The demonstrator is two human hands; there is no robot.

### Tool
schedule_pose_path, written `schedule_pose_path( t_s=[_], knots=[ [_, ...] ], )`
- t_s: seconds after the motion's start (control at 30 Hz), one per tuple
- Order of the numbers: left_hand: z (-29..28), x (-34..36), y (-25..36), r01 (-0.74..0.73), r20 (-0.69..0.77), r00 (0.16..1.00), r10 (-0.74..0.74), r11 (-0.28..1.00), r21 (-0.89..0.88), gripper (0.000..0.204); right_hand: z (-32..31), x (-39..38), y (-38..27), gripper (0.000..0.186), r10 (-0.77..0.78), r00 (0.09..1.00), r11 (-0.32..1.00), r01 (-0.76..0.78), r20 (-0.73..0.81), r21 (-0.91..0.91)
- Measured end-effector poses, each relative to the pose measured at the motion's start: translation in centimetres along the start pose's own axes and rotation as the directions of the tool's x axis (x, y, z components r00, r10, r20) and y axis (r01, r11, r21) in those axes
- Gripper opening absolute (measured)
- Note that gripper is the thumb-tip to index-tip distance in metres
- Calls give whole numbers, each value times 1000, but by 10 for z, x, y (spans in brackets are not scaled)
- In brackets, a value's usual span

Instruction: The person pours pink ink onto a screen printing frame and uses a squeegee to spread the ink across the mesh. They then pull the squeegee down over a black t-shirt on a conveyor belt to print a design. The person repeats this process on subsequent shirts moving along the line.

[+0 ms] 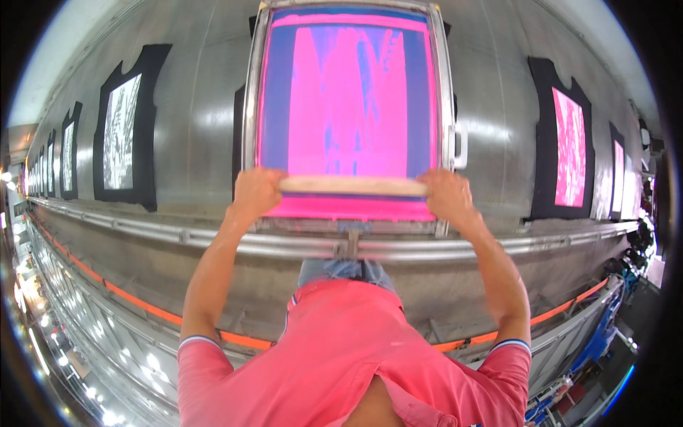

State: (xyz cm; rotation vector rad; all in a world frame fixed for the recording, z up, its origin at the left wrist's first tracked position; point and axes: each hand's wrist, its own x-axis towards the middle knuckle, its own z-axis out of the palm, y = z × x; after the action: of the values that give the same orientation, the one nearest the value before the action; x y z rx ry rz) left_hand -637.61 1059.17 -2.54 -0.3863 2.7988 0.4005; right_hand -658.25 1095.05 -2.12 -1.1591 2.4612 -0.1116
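My left hand (257, 191) and my right hand (447, 193) are closed around the two ends of a pale wooden squeegee (354, 186) lying across the near part of a metal-framed printing screen (275, 99). The screen has a blue surround and a printing area covered in streaky pink ink. A thick band of pink ink (356, 208) lies along the near edge, just below the squeegee. Whatever is under the screen is mostly hidden.
Black shirt pieces with white prints (122, 132) line the grey platen (196, 107) at left; others with pink prints (569, 146) are at right. A metal rail (299, 248) runs along the near edge, above an orange strip (153, 306) and further metalwork.
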Motion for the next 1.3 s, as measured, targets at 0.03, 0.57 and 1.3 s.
schedule_pose_path(
  t_s=[0.03,0.57,1.3],
  knots=[
    [-7,40,-7,-22,-43,999,24,999,41,31,-13,37,18,36,-27,999,998,26,-20,-62],
    [-92,388,-95,58,-294,956,9,974,220,43,-110,373,127,42,67,983,985,-93,-168,-147],
    [70,11,-13,-50,-373,927,26,997,-55,47,46,24,-2,53,-19,983,999,24,-181,24]
  ],
)
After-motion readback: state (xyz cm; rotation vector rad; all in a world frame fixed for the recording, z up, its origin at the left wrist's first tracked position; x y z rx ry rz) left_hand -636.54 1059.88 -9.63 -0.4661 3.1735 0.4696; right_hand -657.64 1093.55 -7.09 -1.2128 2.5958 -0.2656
